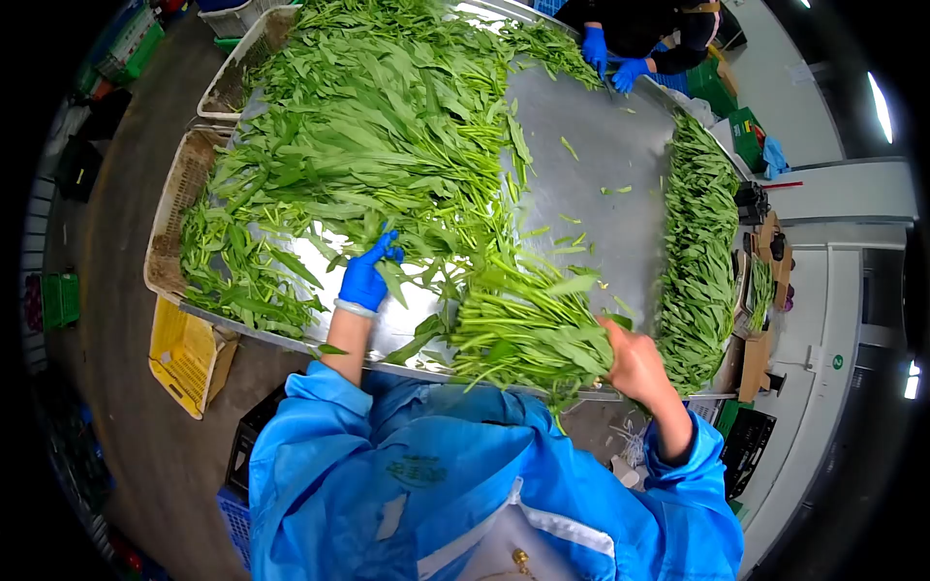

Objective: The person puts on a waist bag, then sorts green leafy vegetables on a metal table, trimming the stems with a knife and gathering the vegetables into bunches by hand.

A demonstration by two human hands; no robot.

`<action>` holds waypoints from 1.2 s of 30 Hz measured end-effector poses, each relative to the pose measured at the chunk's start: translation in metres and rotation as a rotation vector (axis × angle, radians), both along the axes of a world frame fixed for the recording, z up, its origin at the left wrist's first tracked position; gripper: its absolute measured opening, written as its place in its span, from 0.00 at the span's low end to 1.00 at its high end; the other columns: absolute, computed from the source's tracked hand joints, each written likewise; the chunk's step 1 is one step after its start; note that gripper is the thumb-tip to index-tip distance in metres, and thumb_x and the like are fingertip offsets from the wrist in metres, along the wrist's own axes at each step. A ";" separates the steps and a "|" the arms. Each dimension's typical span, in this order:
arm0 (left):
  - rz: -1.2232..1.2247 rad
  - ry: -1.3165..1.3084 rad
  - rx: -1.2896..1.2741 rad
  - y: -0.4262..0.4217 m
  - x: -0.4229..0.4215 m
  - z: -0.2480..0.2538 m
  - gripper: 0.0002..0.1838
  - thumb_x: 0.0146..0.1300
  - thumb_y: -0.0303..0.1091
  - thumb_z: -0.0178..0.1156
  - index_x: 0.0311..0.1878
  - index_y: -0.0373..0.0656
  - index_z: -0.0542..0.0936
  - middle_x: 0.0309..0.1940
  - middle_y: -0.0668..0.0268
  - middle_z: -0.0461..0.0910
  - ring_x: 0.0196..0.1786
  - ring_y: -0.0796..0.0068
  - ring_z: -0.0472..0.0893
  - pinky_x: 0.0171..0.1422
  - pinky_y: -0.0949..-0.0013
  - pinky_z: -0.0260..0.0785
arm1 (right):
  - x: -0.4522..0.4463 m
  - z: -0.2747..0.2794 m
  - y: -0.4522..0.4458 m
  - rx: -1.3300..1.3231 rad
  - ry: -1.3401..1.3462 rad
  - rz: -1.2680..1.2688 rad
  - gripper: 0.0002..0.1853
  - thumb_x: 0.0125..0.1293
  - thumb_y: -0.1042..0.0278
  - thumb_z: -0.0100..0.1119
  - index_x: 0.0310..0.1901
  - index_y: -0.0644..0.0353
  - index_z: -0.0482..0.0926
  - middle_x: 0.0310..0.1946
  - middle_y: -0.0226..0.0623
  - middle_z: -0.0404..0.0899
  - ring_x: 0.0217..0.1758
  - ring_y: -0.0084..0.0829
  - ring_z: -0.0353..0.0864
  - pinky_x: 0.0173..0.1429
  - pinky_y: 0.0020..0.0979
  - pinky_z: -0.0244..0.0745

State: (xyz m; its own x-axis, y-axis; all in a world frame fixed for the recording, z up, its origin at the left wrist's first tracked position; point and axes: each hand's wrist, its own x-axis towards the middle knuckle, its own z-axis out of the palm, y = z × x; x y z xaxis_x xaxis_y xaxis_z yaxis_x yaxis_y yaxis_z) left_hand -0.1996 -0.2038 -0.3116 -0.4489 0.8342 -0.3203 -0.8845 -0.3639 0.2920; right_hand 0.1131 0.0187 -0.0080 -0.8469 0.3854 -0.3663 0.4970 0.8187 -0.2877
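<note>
My left hand (366, 275), in a blue glove, is at the near edge of a big heap of leafy green vegetables (358, 145). Its fingers touch a few leaves, and whether they grip any is hard to see. My bare right hand (635, 363) is closed around the leafy end of a bunch of greens (523, 324), whose stems point left and up over the near edge of the metal table (591, 145). A long row of stacked greens (699, 252) lies to the right of that hand.
Across the table, a co-worker's blue-gloved hands (610, 63) are at the far edge. Dirty white crates (172, 213) stand along the left side, with a yellow crate (184, 358) below them on the floor. Cut leaves (570, 148) are scattered on the metal.
</note>
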 end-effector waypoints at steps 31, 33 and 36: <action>-0.256 0.584 -0.227 0.064 0.096 0.122 0.37 0.50 0.23 0.73 0.65 0.33 0.69 0.61 0.60 0.74 0.60 0.73 0.73 0.59 0.69 0.70 | 0.001 -0.025 0.019 -0.312 0.056 -0.311 0.33 0.46 0.73 0.70 0.58 0.60 0.72 0.42 0.53 0.82 0.47 0.42 0.84 0.53 0.35 0.75; -0.132 0.464 -0.152 0.057 0.056 0.116 0.25 0.55 0.27 0.69 0.57 0.35 0.76 0.45 0.64 0.81 0.48 0.71 0.80 0.55 0.69 0.72 | 0.015 -0.030 0.031 -0.466 0.133 -0.365 0.35 0.47 0.76 0.70 0.60 0.63 0.71 0.48 0.42 0.82 0.51 0.30 0.80 0.59 0.31 0.71; 0.283 0.329 -0.398 0.023 0.002 0.092 0.16 0.62 0.25 0.62 0.53 0.36 0.78 0.42 0.65 0.83 0.42 0.76 0.80 0.50 0.73 0.72 | 0.029 -0.023 0.036 -0.631 0.233 -0.454 0.36 0.47 0.80 0.68 0.62 0.67 0.70 0.53 0.34 0.80 0.55 0.25 0.74 0.65 0.27 0.66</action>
